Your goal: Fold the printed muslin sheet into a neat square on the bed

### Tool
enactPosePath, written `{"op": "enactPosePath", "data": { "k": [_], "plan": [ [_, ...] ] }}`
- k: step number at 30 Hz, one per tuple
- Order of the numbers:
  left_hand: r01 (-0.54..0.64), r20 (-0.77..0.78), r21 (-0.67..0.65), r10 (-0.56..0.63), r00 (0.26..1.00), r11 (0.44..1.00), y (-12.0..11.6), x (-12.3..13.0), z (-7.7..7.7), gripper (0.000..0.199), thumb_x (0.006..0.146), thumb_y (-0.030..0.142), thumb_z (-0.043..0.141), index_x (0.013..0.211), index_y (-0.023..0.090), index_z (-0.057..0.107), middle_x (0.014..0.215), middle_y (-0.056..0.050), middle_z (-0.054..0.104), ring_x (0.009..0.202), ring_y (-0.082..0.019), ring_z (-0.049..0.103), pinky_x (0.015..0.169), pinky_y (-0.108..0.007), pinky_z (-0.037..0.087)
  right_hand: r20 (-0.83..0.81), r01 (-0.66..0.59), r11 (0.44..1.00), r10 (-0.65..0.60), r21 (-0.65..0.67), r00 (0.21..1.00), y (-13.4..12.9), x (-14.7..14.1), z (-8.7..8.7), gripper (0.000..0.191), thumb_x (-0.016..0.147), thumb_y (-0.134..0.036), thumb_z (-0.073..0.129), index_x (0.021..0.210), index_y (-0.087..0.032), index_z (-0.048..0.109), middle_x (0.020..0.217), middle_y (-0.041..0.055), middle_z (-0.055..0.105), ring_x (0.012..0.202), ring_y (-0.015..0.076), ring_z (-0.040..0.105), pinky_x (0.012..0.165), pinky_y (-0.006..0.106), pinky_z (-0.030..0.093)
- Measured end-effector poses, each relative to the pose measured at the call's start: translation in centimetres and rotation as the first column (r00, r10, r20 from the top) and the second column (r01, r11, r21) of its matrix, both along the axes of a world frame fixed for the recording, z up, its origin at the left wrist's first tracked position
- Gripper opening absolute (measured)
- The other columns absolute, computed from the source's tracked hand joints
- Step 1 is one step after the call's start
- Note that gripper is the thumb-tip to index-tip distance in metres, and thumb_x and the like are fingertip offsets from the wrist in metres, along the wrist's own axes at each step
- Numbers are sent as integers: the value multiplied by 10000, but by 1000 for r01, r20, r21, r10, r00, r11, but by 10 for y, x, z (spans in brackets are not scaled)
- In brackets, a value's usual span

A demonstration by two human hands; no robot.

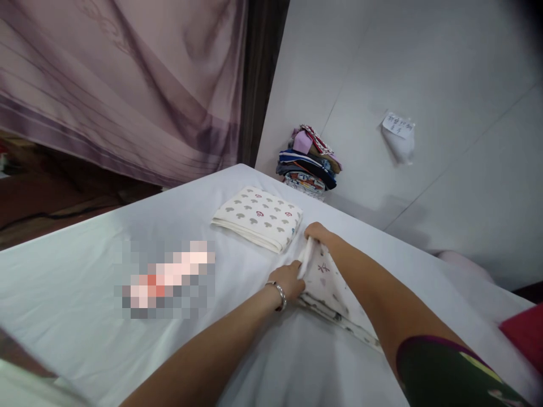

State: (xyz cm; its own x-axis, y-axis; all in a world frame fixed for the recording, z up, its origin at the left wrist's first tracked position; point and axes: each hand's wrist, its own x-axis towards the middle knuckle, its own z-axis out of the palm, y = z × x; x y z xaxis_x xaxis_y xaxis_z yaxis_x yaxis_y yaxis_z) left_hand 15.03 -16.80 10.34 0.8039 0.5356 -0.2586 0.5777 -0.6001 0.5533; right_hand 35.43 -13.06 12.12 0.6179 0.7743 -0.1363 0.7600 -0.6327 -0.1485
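A white printed cloth (326,282), partly folded in layers, lies on the white-covered table or bed (169,350). My left hand (288,281), with a silver bracelet at the wrist, pinches its near left edge. Farther along the same edge, my right hand (318,233) grips the cloth and lifts it a little. My right forearm covers part of the cloth. Just beyond my hands rests a neatly folded white cloth (258,217) with grey and red prints.
A pile of folded clothes (307,161) stands by the wall past the far edge. A pixelated area (169,277) hides something on the left. A pink curtain (169,85) hangs behind. Paper with writing (399,127) is on the wall. Something red (526,333) shows at right.
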Motion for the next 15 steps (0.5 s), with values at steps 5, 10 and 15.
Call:
{"op": "enactPosePath", "data": {
  "k": [5, 10, 15],
  "plan": [
    [-21, 17, -59, 22, 1000, 998, 3, -2, 1, 568, 700, 304, 485, 1254, 200, 415, 1063, -120, 635, 968, -270, 597, 768, -340, 450, -15, -40, 966, 46, 256, 999, -43, -3, 0, 381, 854, -344, 355, 1113, -189, 586, 1113, 58, 620, 943, 184, 589, 789, 284, 464],
    [-26, 27, -101, 29, 999, 995, 6, -2, 1, 569, 699, 302, 498, 1248, 178, 414, 1105, -133, 616, 1007, -279, 578, 818, -357, 437, 85, -233, 923, 218, 305, 972, -84, -22, -25, 511, 874, -418, 332, 1326, -190, 395, 1418, 73, 340, 1294, 212, 294, 1056, 399, 214],
    [-20, 20, -127, 23, 1000, 992, 10, 0, 2, 587, 718, 336, 504, 1265, 152, 391, 1165, -137, 583, 1049, -257, 558, 837, -323, 435, 28, -236, 967, 234, 92, 972, -79, -29, -31, 559, 898, -462, 269, 1394, -204, 275, 1486, 42, 165, 1358, 190, 128, 1085, 435, 82]
  ]
}}
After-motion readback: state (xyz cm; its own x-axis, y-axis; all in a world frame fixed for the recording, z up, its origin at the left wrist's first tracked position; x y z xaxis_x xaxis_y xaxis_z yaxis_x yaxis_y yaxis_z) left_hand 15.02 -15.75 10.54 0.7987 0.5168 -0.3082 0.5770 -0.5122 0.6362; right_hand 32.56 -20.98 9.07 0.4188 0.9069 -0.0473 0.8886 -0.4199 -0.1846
